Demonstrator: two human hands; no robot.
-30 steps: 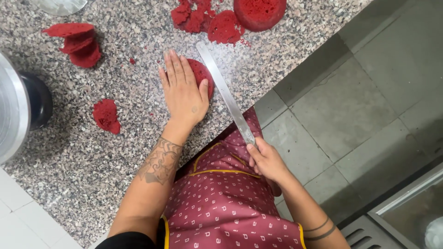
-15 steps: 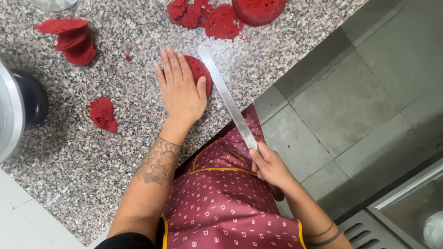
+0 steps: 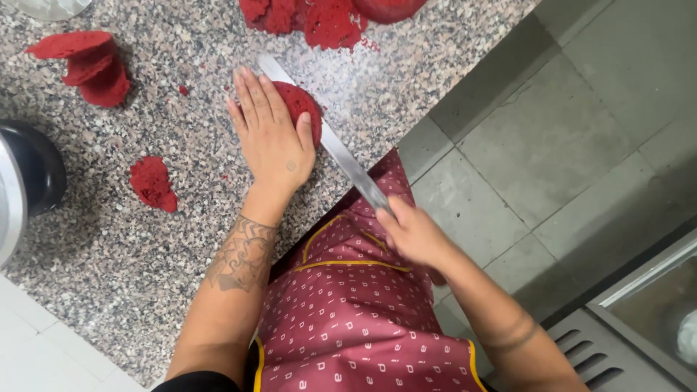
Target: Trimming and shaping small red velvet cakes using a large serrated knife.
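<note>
Apron: maroon, patterned, nearest the camera.
Right hand: closed around the knife handle, off the worktop edge.
Knife: long flat blade, laid level, passing beside and under the cake.
Left hand: open, palm flat, pressing down on the cake.
Cake: red round piece on the granite worktop, mostly under the palm.
Handling: judged soft, light, crumbly; hold with flat even pressure from above, never pinch the edge.
Scraps: red pieces to the left.
Far edge: more cake pieces.
</note>
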